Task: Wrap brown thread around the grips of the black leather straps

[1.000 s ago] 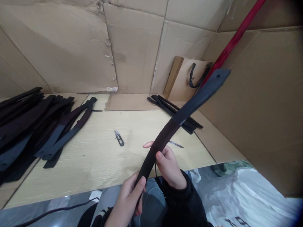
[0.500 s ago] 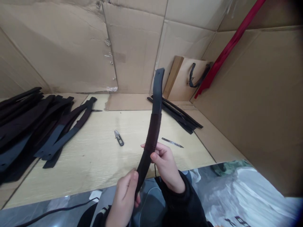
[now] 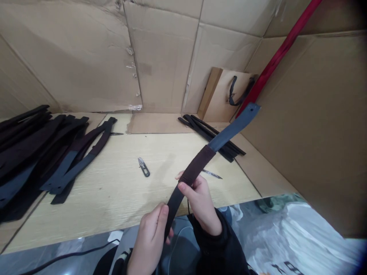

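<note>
A long, curved dark strip (image 3: 197, 164) slants up to the right above the table's front edge. Its middle is wrapped in ribbed brown-black material, and its far end is bare blue-grey with a small hole. My left hand (image 3: 151, 236) is closed round the near end. Further up, my right hand (image 3: 199, 198) pinches the strip at the lower edge of the wrapping, thumb on top. A thin dark cord hangs below the right hand. On the table lie thread snips (image 3: 143, 167), left of the strip, and a thin pointed blade (image 3: 212, 174), partly hidden behind it.
Many similar dark strips (image 3: 63, 152) are piled on the left. More black strips (image 3: 218, 139) lie at the back right, near a brown paper bag (image 3: 220, 91). Cardboard walls (image 3: 163, 57) enclose the table; a red strap (image 3: 281, 53) hangs at right. A white sack (image 3: 298, 236) stands below.
The strip's far end has swung right and down, from nearly upright to a slant, and its face has turned more toward me. Both hands keep their hold.
</note>
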A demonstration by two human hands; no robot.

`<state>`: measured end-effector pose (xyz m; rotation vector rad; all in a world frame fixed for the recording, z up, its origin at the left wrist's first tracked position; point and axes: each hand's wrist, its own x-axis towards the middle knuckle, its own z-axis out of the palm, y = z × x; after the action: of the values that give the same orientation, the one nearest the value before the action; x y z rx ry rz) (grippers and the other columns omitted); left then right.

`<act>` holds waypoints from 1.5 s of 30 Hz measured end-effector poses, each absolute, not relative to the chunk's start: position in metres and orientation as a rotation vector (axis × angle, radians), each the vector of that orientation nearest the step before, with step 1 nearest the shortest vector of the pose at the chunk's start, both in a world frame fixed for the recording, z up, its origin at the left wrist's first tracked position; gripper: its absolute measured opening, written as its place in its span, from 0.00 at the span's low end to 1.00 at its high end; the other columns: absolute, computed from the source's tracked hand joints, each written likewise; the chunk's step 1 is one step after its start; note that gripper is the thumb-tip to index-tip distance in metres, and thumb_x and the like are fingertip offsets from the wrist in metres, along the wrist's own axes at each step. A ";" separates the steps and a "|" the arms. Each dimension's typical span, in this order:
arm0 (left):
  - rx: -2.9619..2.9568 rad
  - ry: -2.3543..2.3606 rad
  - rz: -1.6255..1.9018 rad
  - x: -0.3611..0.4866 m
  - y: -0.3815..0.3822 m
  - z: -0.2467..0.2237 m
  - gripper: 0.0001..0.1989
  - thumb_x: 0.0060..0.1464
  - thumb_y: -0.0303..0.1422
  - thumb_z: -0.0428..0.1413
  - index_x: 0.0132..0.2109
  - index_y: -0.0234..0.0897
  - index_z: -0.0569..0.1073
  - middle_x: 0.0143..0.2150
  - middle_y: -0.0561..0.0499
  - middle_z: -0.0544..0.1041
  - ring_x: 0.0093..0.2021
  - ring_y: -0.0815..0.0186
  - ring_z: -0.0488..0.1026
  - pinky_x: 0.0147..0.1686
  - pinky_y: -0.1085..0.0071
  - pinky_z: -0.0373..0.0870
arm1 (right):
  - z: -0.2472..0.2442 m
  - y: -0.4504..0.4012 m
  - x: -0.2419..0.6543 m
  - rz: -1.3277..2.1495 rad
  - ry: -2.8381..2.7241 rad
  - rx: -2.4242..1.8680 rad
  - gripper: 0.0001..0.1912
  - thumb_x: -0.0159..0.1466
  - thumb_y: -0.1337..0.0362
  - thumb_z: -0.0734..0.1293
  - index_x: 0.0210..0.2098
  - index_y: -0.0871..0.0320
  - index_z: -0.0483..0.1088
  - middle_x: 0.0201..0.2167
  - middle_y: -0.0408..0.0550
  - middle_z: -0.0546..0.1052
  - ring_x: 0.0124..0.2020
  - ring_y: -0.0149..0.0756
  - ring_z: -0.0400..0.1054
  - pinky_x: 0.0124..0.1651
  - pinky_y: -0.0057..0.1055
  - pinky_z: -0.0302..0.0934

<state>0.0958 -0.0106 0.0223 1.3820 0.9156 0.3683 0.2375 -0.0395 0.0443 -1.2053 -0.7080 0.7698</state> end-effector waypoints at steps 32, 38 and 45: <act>1.402 0.811 0.336 0.099 -0.013 0.024 0.24 0.56 0.51 0.46 0.32 0.32 0.70 0.20 0.52 0.70 0.20 0.74 0.68 0.22 0.79 0.63 | 0.042 -0.038 0.236 0.741 -0.662 -1.264 0.16 0.50 0.55 0.74 0.26 0.60 0.69 0.22 0.42 0.68 0.24 0.27 0.58 0.25 0.23 0.54; 1.042 0.769 0.227 0.092 -0.019 0.014 0.28 0.49 0.59 0.47 0.33 0.34 0.66 0.15 0.56 0.66 0.12 0.75 0.60 0.13 0.80 0.56 | 0.040 -0.047 0.236 1.070 -0.888 -1.012 0.24 0.55 0.45 0.68 0.39 0.59 0.74 0.21 0.43 0.66 0.20 0.25 0.54 0.23 0.24 0.48; 0.802 0.386 0.180 0.088 -0.012 0.012 0.28 0.50 0.58 0.46 0.28 0.34 0.65 0.07 0.59 0.57 0.08 0.79 0.54 0.16 0.82 0.53 | 0.042 -0.050 0.232 1.108 -0.889 -0.915 0.22 0.48 0.47 0.73 0.30 0.59 0.73 0.16 0.40 0.62 0.17 0.23 0.48 0.18 0.23 0.42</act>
<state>0.0881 -0.0118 0.0115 0.8020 0.3863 0.1795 0.2316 -0.0500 0.0418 -0.9152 -0.8895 1.1080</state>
